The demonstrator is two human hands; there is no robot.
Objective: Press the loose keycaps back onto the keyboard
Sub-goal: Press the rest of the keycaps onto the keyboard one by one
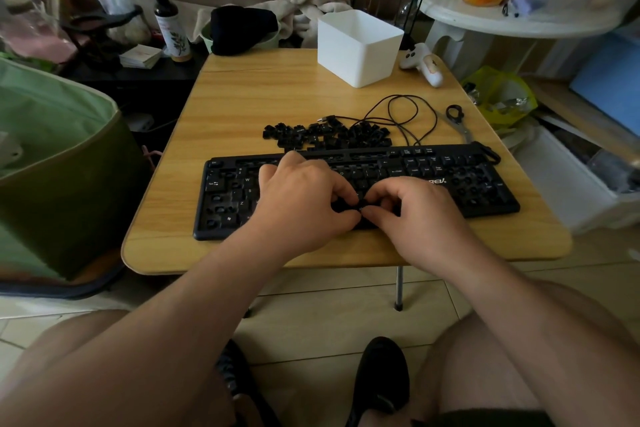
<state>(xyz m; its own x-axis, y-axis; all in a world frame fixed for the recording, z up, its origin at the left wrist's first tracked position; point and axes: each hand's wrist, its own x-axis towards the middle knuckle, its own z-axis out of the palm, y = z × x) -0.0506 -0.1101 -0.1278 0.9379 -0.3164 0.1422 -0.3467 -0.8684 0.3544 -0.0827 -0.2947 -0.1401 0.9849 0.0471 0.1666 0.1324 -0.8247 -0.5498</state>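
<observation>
Keycaps (pixel 325 135), loose, black, lie in one heap on the wooden table (pixel 242 97) just behind the keyboard (pixel 478 184); too many and too jumbled to count. One keyboard, black, lies across the table's near half, its front edge close to the table's near edge, many sockets bare. Readable legends on the left part: Tab, W, S, Z; white brand print on the right part is half hidden by the hand, only "REV" shows. Left hand (pixel 298 204) rests over the middle of the board, fingers curled down, tips meeting the other hand's. Right hand (pixel 412 218) just beside it, fingers curled, thumb and forefinger tips pinching at one small black keycap (pixel 362 202) held between both hands low over the bottom rows; which hand carries it cannot be told. One thin black cable (pixel 401 114) loops behind the board. One white bin (pixel 358 45) stands at the table's far edge, one white controller (pixel 420 62) to its right, one pair of scissors (pixel 459 121) near the right edge. Bare wood at far left and centre.
</observation>
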